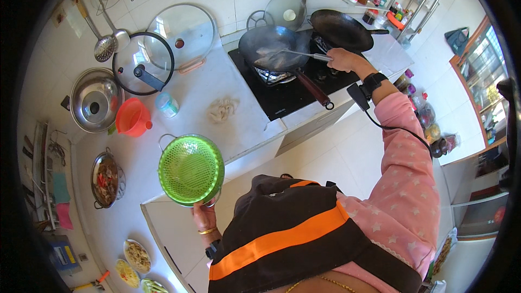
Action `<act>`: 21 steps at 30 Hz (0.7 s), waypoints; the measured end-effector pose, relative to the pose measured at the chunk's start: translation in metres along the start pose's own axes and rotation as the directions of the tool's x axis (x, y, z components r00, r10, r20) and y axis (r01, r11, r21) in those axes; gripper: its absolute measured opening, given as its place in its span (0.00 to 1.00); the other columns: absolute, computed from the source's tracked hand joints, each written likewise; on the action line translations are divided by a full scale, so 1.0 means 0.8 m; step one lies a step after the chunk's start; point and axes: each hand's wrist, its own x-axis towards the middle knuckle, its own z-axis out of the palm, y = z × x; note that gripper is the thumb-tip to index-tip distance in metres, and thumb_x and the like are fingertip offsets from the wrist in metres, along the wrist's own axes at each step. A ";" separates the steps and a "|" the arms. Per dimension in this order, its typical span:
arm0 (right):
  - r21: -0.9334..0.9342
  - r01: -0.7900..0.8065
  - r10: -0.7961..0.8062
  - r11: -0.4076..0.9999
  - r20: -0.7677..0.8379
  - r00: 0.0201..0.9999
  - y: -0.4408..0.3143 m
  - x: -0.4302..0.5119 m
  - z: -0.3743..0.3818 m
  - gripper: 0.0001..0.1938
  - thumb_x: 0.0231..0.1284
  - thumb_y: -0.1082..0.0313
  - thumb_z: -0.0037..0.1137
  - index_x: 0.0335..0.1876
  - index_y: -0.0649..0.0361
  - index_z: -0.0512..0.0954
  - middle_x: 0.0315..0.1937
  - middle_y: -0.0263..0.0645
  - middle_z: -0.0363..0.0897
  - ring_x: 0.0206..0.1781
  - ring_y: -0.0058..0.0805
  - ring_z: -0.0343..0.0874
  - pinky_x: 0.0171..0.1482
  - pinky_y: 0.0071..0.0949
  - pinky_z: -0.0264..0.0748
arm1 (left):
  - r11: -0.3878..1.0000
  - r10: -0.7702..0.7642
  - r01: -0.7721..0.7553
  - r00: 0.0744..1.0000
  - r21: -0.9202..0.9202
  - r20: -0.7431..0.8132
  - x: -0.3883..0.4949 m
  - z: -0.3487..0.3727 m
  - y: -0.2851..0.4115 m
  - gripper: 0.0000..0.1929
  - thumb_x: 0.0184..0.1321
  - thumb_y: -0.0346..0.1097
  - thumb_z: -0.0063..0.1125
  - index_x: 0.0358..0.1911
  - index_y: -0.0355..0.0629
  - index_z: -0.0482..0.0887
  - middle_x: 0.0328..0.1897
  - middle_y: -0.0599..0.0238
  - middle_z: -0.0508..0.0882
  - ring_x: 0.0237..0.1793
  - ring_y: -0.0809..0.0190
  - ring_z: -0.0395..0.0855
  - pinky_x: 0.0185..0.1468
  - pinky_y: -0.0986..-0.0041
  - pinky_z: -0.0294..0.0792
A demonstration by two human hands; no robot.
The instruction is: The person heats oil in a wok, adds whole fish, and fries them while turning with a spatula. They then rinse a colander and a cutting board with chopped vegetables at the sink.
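Note:
My right hand (344, 60) grips the handle of a metal spatula (303, 53), whose blade reaches into a dark wok (248, 40). Whole fish (270, 62) lie in that wok, and steam or smoke rises from it. The wok sits on the left burner of a black gas hob (264, 97), its wooden handle (314, 89) pointing towards me. Low on the left, my left hand (203, 215) holds the rim of a green plastic colander (191, 169). A metal bowl with wire handles shows around the colander; what it holds underneath is hidden.
A second wok (342, 28) occupies the right burner. Glass lids (183, 22) lean on the wall. A red plastic scoop (133, 118), a lidded jar (167, 105) and a crumpled cloth (223, 110) stand on the counter (240, 136). Filled dishes (138, 255) sit at lower left.

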 end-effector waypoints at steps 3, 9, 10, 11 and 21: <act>0.168 -0.035 0.026 0.985 0.055 0.998 -0.012 0.002 0.010 0.14 0.52 0.64 0.49 0.37 0.69 0.72 0.23 0.44 0.72 0.20 0.36 0.72 0.18 0.32 0.69 | 1.000 -0.013 0.013 1.000 -0.006 -0.002 -0.001 0.002 -0.004 0.23 0.49 0.26 0.51 0.53 0.44 0.70 0.49 0.60 0.77 0.41 0.57 0.79 0.39 0.67 0.77; 0.578 -0.233 0.095 0.782 0.259 0.961 -0.009 0.022 0.017 0.07 0.55 0.67 0.51 0.29 0.60 0.68 0.15 0.29 0.55 0.13 0.19 0.53 0.14 0.21 0.50 | 0.999 -0.047 0.047 0.998 -0.006 -0.036 -0.005 0.007 -0.010 0.23 0.49 0.25 0.50 0.53 0.44 0.69 0.49 0.60 0.77 0.42 0.56 0.79 0.41 0.66 0.77; 0.622 -0.243 0.101 0.744 0.255 0.962 -0.005 0.024 0.016 0.07 0.55 0.67 0.51 0.29 0.60 0.68 0.15 0.29 0.55 0.13 0.19 0.53 0.14 0.21 0.50 | 0.999 -0.038 0.038 0.999 -0.002 -0.036 -0.006 0.008 -0.010 0.23 0.49 0.25 0.50 0.53 0.44 0.69 0.49 0.60 0.77 0.42 0.55 0.79 0.41 0.65 0.77; 0.663 -0.259 0.114 0.702 0.255 0.960 -0.002 0.027 0.016 0.07 0.55 0.67 0.51 0.29 0.61 0.68 0.15 0.28 0.55 0.13 0.19 0.53 0.14 0.21 0.51 | 1.000 -0.030 0.030 0.999 0.002 -0.036 -0.006 0.008 -0.011 0.23 0.49 0.25 0.50 0.53 0.44 0.69 0.49 0.60 0.77 0.42 0.55 0.79 0.41 0.65 0.77; 0.776 -0.270 0.096 0.570 0.264 0.960 -0.015 0.034 0.049 0.07 0.53 0.65 0.52 0.30 0.60 0.70 0.16 0.29 0.57 0.13 0.20 0.56 0.16 0.24 0.60 | 0.999 -0.043 0.043 0.999 0.008 -0.019 -0.008 0.009 -0.020 0.23 0.50 0.26 0.51 0.53 0.43 0.70 0.48 0.60 0.77 0.40 0.57 0.79 0.39 0.68 0.77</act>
